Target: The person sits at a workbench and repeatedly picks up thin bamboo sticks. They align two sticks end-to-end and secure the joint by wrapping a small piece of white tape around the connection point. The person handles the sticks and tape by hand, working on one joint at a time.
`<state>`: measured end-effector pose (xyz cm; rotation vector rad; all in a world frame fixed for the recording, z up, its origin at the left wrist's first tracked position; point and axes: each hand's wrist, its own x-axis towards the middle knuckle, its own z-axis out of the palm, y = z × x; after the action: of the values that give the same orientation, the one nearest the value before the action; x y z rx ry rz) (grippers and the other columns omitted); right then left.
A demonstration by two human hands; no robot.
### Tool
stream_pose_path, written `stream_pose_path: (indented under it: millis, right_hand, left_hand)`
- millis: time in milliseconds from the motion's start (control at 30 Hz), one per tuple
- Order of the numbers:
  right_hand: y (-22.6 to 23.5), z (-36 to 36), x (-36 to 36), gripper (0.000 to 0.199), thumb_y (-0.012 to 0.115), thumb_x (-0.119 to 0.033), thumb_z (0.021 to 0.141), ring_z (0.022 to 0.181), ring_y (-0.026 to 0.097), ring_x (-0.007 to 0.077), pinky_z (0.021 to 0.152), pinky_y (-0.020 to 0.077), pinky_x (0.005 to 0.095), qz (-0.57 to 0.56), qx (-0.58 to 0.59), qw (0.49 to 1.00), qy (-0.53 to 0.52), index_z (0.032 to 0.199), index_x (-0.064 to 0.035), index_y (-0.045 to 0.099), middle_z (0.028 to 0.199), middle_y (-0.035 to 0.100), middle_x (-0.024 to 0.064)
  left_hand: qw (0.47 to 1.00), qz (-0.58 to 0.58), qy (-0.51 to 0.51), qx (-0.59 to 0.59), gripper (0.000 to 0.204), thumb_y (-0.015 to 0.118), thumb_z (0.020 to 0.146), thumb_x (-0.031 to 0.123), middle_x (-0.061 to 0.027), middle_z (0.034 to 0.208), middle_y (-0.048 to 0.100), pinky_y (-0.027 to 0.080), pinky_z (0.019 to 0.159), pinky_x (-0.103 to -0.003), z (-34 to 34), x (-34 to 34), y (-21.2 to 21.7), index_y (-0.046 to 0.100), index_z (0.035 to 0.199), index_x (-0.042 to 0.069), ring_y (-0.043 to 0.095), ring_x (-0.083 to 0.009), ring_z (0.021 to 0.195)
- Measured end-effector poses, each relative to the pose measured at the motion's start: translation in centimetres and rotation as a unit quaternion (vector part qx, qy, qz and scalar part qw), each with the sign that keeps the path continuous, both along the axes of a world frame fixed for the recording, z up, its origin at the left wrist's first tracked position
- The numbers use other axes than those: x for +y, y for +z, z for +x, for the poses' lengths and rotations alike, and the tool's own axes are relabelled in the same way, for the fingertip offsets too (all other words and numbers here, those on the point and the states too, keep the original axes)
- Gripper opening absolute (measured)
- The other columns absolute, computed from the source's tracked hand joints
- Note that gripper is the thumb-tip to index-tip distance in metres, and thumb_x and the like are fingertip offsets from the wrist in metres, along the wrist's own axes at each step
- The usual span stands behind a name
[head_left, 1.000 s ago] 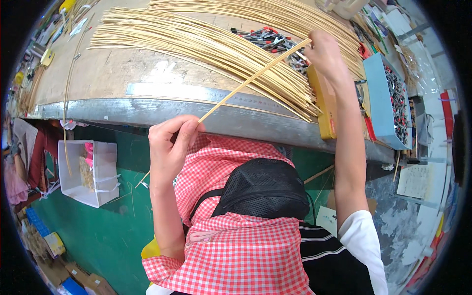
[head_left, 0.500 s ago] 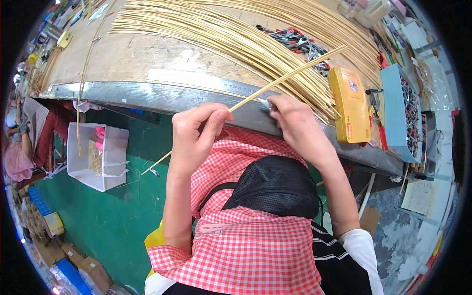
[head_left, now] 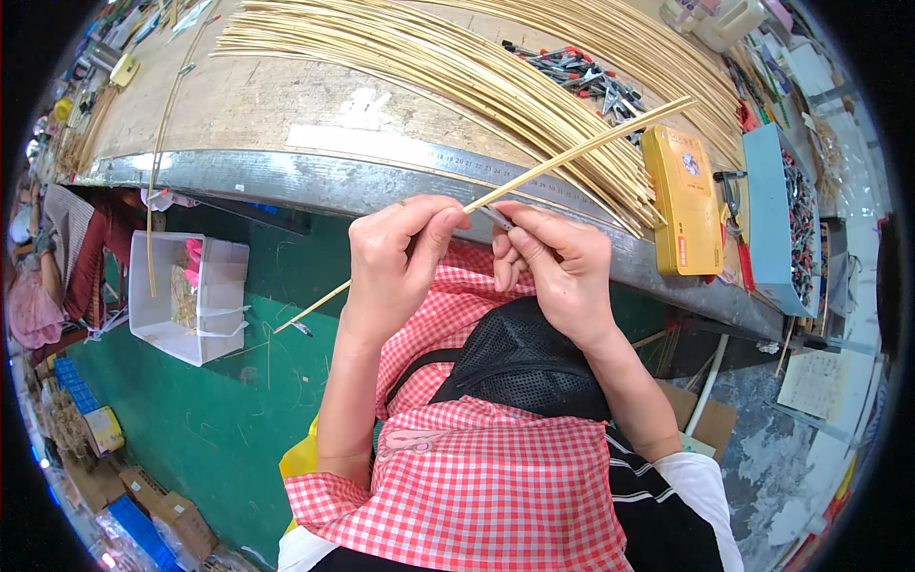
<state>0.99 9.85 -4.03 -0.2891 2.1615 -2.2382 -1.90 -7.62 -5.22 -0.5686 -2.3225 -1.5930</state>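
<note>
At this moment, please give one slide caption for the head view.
Left hand pinches a bamboo strip; right hand holds a small grey metallic piece near it, beside a workbench.

Stick [head_left: 581, 153] straw-yellow, bundle [head_left: 419, 67] likewise; tool [head_left: 497, 217] grey; apron [head_left: 496, 486] red-and-white check; pouch [head_left: 524, 357] black; tin [head_left: 688, 224] yellow; box [head_left: 767, 205] light blue; floor [head_left: 257, 410] green; sleeve [head_left: 698, 486] white
</note>
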Motion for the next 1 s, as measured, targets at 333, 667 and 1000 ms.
stream_pose_path:
  millis: [333,667,1000]
  right_hand:
    - [0.0,-1.2,1.5,0.032,0.066,-0.001,0.082,0.086,0.060,0.0148,0.075,0.0498,0.0251,0.073,0.137,0.988,-0.007,0.112,0.0056,0.061,0.107,0.062,0.0118]
    - [1.3,-2.1,6.3,0.018,0.062,-0.017,0.092,0.053,0.048,0.0055,0.045,0.0363,0.0169,-0.133,0.036,0.974,-0.180,0.092,-0.0001,0.066,0.071,0.060,0.0024]
    - [2.4,-2.2,21.9,0.020,0.058,-0.017,0.094,0.057,0.040,0.0096,0.053,0.0367,0.0222,-0.304,0.092,0.916,-0.244,0.100,0.0020,0.056,0.076,0.050,0.0033]
  left_hand:
    - [0.997,0.003,-0.020,-0.070,0.007,0.063,0.086,0.006,-0.0100,0.071,0.066,0.047,0.053,-0.029,0.0,-0.3,0.3,0.067,0.085,0.000,0.062,-0.0192,0.058]
    - [0.995,-0.051,-0.058,-0.059,0.019,0.057,0.091,0.009,-0.0130,0.093,0.071,0.051,0.080,-0.030,-1.0,-3.9,0.9,0.068,0.102,-0.001,0.067,-0.0196,0.088]
    - [0.976,-0.127,0.176,-0.031,0.018,0.058,0.091,0.009,-0.0099,0.088,0.069,0.048,0.075,-0.026,-0.7,-14.0,1.9,0.068,0.099,-0.003,0.064,-0.0156,0.083]
